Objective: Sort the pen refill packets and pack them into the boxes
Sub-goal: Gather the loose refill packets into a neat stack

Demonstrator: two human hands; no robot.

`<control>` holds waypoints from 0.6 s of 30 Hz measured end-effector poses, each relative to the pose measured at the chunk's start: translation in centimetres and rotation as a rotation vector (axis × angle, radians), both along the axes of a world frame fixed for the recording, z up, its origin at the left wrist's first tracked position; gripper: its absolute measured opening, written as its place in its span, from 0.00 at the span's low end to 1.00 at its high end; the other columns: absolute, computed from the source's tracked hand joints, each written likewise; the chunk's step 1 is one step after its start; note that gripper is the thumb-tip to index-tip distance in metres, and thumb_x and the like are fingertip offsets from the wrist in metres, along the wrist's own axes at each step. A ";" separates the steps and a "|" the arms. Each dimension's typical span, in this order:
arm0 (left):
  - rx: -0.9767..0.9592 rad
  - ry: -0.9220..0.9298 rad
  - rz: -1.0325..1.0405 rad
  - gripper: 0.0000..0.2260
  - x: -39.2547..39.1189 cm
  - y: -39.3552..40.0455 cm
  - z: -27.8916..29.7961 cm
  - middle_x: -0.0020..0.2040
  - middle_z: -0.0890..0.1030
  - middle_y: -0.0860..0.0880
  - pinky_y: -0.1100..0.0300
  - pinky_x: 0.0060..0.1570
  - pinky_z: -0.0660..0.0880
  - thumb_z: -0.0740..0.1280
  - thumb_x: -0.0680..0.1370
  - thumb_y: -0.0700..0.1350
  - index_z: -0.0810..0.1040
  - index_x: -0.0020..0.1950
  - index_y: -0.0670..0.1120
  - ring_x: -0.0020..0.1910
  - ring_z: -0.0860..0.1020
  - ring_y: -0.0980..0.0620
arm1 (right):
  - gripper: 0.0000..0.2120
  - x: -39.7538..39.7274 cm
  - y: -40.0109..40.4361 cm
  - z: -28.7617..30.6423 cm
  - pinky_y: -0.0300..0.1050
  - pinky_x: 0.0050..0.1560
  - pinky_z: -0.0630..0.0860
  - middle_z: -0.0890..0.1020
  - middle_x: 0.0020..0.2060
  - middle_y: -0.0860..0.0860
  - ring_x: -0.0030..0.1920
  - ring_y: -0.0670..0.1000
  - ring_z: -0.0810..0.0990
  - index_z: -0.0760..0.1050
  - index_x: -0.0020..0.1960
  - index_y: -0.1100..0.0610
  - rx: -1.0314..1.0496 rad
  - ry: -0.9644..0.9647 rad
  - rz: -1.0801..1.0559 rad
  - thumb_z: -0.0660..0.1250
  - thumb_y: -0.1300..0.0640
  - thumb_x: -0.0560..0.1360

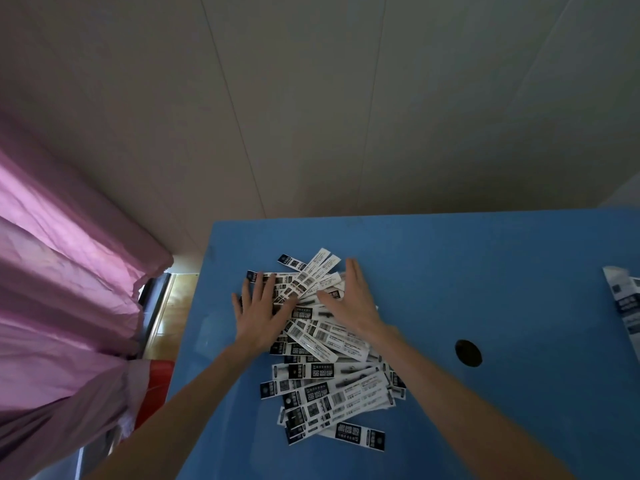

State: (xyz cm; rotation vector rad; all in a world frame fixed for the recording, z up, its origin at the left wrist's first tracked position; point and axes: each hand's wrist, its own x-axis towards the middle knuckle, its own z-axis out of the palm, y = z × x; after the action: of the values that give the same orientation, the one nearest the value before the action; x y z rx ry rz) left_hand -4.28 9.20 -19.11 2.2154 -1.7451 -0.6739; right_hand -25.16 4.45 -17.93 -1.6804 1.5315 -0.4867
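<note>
A loose heap of pen refill packets (325, 344) is spread across the middle of the blue table (485, 289), toward its left edge. The left hand (259, 315) and right hand (353, 301) are laid flat, fingers straight, grasping nothing, on the heap's far end, probably to gather it for sorting.

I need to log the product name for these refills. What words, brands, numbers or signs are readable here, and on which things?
None can be read with certainty.
Pen refill packets: large white characters on black panels, upside down and blurred; barcodes and fine print too small.
Box at the table's right edge: print blurred and unreadable.
Nothing else bears text.
</note>
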 end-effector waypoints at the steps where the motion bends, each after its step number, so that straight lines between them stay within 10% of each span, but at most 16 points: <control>1: -0.024 -0.006 -0.026 0.36 0.1 0.2 -0.1 0.85 0.48 0.52 0.42 0.78 0.34 0.52 0.81 0.70 0.52 0.84 0.55 0.83 0.40 0.47 | 0.50 -0.1 0.1 -0.1 0.52 0.82 0.49 0.44 0.83 0.49 0.83 0.50 0.45 0.41 0.84 0.56 -0.012 0.002 0.025 0.70 0.41 0.78; 9: -0.217 0.082 -0.015 0.31 0.4 0.4 0.3 0.77 0.70 0.51 0.44 0.77 0.61 0.60 0.81 0.66 0.63 0.80 0.51 0.76 0.67 0.47 | 0.44 -1.7 -3.1 1.4 0.60 0.82 0.44 0.45 0.83 0.49 0.83 0.53 0.41 0.47 0.84 0.51 -0.258 0.238 0.272 0.68 0.49 0.77; 18: -0.013 0.035 -0.262 0.45 1.5 -1.6 1.7 0.84 0.55 0.48 0.41 0.80 0.50 0.57 0.76 0.74 0.49 0.84 0.48 0.82 0.53 0.46 | 0.42 -2.4 -7.0 3.3 0.62 0.76 0.60 0.64 0.78 0.50 0.78 0.55 0.62 0.58 0.81 0.50 -0.161 0.616 0.698 0.57 0.26 0.76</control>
State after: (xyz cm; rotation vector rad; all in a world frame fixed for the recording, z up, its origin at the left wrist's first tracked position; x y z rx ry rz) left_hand -2.76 7.62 -17.37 1.9722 -2.0356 -0.7474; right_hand -27.59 -2.59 -14.62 -2.4818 1.1766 0.3163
